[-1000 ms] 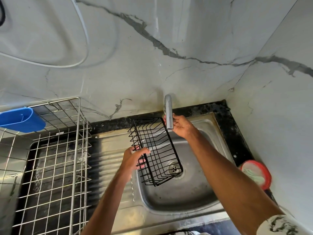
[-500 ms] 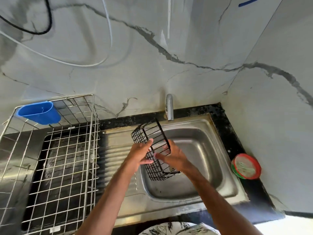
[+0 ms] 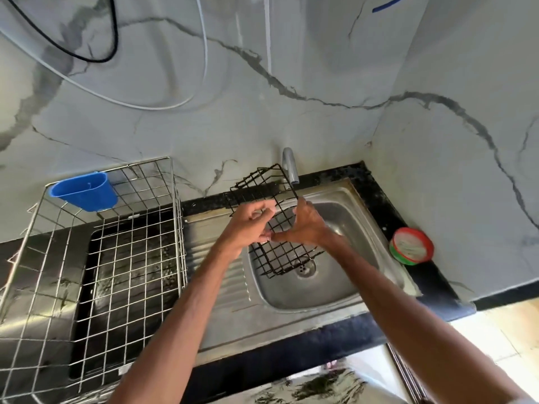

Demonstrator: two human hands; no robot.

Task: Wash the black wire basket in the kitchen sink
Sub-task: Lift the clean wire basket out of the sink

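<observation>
Rack point(image 3: 87, 258) with blue cup point(image 3: 84, 192) sat at frame left. Centre: left hand point(image 3: 250, 225) and right hand point(image 3: 309, 227) both grasped the basket point(image 3: 284, 259), tilted over the sink point(image 3: 291, 298), top edge beside the tap point(image 3: 290, 164). Red-rimmed tub point(image 3: 411, 245) at right.

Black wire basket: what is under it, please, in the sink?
Through the wires of the black wire basket the steel sink bowl shows, with the drain at its lower end. The left hand and right hand grip its middle and hide what lies below there.
</observation>
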